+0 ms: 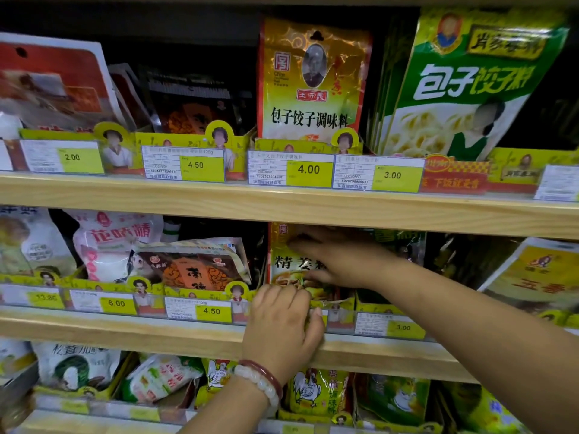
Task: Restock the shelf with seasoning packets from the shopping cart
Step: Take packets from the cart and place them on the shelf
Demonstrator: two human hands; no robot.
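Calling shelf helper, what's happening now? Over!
Both hands on middle wooden shelf. Right hand flat against yellow ginger seasoning packet, left hand gripping its bottom edge. Nothing blocking.

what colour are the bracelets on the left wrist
One dark red, one milky white, on the left hand's wrist; head view.

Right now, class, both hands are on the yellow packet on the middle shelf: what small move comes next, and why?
Probably push the yellow packet back and upright: the right hand lies across its face, the left hand grips its lower edge at the tray front.
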